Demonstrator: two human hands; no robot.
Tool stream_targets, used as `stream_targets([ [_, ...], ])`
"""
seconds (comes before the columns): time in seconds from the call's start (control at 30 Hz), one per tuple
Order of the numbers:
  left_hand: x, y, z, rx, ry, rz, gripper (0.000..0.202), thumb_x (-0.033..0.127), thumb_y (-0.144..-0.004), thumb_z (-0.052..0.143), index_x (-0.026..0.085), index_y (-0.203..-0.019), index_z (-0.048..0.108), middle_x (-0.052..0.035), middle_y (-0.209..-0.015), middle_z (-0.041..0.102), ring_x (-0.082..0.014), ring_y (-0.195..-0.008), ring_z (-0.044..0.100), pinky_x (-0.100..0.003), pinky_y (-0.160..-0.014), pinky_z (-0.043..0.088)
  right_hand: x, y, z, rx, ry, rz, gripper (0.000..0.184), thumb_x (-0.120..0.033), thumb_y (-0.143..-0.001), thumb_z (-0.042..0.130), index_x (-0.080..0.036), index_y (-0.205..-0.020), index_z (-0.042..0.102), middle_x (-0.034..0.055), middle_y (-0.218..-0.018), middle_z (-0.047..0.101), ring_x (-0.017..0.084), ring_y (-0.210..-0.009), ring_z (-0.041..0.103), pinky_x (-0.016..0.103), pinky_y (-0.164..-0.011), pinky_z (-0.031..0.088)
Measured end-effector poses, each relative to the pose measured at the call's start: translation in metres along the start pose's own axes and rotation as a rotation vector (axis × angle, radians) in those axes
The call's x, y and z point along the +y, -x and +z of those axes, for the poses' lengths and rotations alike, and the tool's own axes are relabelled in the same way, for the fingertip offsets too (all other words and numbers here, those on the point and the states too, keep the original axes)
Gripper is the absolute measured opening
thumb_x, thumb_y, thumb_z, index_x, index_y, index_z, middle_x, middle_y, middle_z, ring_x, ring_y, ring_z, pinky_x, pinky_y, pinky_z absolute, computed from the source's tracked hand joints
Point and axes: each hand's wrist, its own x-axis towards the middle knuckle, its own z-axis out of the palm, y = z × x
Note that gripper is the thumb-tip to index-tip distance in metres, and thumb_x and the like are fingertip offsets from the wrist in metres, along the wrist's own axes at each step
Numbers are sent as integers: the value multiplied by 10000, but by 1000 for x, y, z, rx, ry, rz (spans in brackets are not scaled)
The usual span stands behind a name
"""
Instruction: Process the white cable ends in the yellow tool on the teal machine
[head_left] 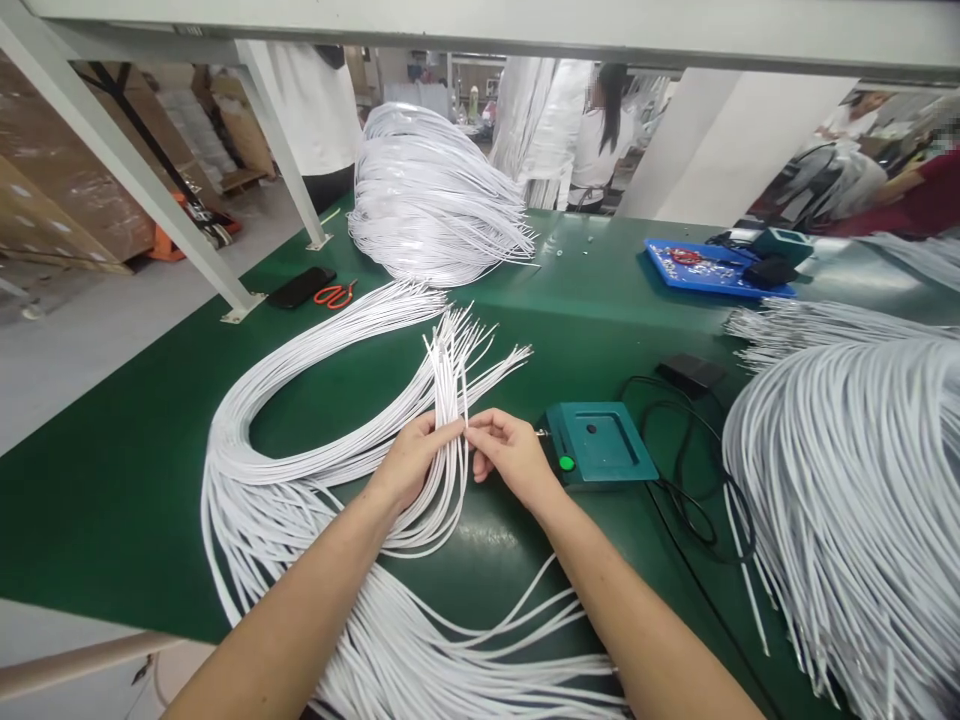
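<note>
Right above the middle of that green table (135, 400), your left hand (411, 455) is wrapped around a bunch of white cables (448, 385), thumb laid across the front. Your right hand (514, 455) comes in from the other side, thumb and fingertips pinched together on the outermost strand at the bunch's right edge, almost touching your left thumb. You've got the bunch a bit below its tips, so the cut-looking ends stick up and fan out past your fingers like a messy brush, while the lower lengths bow out in loose loops under your hands. As for materials, the strands look smooth, slim and bendy, kinda plasticky. Left of your grip, a long bundle (225, 430) of the same stuff curves round in a fat U on the table, which has a slick, slightly shiny surface. Just past your right hand sits a teal box (600, 440), squarish, with a shallow recessed top and a round bright green button (566, 463); thin black cord (682, 500) is tangled beside it. Way over on your right there's a big rounded heap (847, 470) of white cables, and toward the back another pile (427, 195) with a glossy, clear-plastic kind of sheen.
</note>
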Motion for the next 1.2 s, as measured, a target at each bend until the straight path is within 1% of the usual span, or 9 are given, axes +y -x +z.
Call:
stream_targets([
  [0.1, 4, 0, 0, -19, 76, -26, 269, 346, -687, 712, 107, -782, 629, -37, -673, 616, -131, -607, 573, -267, -621, 448, -5, 1, -1, -70, -38, 69, 306, -384, -691, 679, -147, -832, 545, -41, -578, 590, 80, -400, 540, 198, -402, 483],
  [0.27, 7, -7, -7, 176, 129, 12, 285, 252, -607, 775, 125, -811, 622, -6, -741, 620, -51, -571, 521, -183, -575, 411, 0, 6, 1, -302, -6, 252, 261, -354, -713, 651, -163, -775, 485, -31, -561, 612, 116, -450, 607, 207, -419, 501],
  [0.37, 6, -9, -9, 183, 108, 30, 290, 234, -576, 787, 135, -772, 597, -17, -804, 635, -64, -634, 558, -185, -602, 414, 1, 9, 0, -395, 50, 339, 256, -333, -700, 660, -164, -757, 475, -23, -570, 623, 124, -470, 623, 202, -423, 499],
  [0.43, 5, -8, -8, 146, 77, 33, 291, 233, -572, 785, 140, -749, 574, -22, -811, 634, -98, -708, 594, -201, -631, 419, -3, 8, -4, -340, 116, 306, 244, -341, -710, 652, -160, -751, 494, -19, -574, 617, 110, -459, 607, 195, -420, 491],
  [0.53, 1, -6, -4, 95, -39, 73, 293, 233, -567, 781, 146, -735, 557, -12, -770, 619, -115, -702, 590, -223, -634, 412, -10, 4, -12, -79, 160, 128, 246, -395, -757, 601, -156, -787, 546, -18, -605, 599, 85, -434, 563, 190, -400, 467],
  [0.6, -3, -5, -2, 68, -153, 107, 289, 243, -574, 775, 148, -750, 567, -4, -756, 608, -105, -656, 560, -231, -622, 405, -13, 2, -15, 33, 130, 46, 273, -427, -784, 561, -159, -834, 573, -27, -601, 577, 81, -414, 531, 195, -378, 444],
  [0.77, -7, -4, 0, 15, -359, 147, 280, 277, -608, 756, 155, -770, 563, 22, -692, 568, -101, -600, 515, -239, -607, 398, -7, 2, -14, 3, 139, 50, 287, -448, -758, 597, -162, -744, 577, -65, -448, 482, 72, -358, 441, 190, -369, 384],
  [0.97, -7, -4, 2, -90, -333, 93, 249, 314, -663, 716, 157, -785, 566, -7, -726, 596, -122, -643, 553, -233, -581, 417, -5, 3, -14, 6, 157, 18, 247, -394, -780, 571, -162, -697, 568, -55, -458, 514, 66, -378, 432, 188, -402, 357],
  [1.2, -8, -5, 2, -20, -316, 63, 278, 296, -677, 709, 151, -817, 518, 6, -743, 592, -103, -643, 574, -215, -576, 441, -1, 0, -12, 32, 103, 17, 243, -385, -788, 557, -157, -705, 573, -64, -450, 469, 59, -372, 399, 184, -396, 352],
])
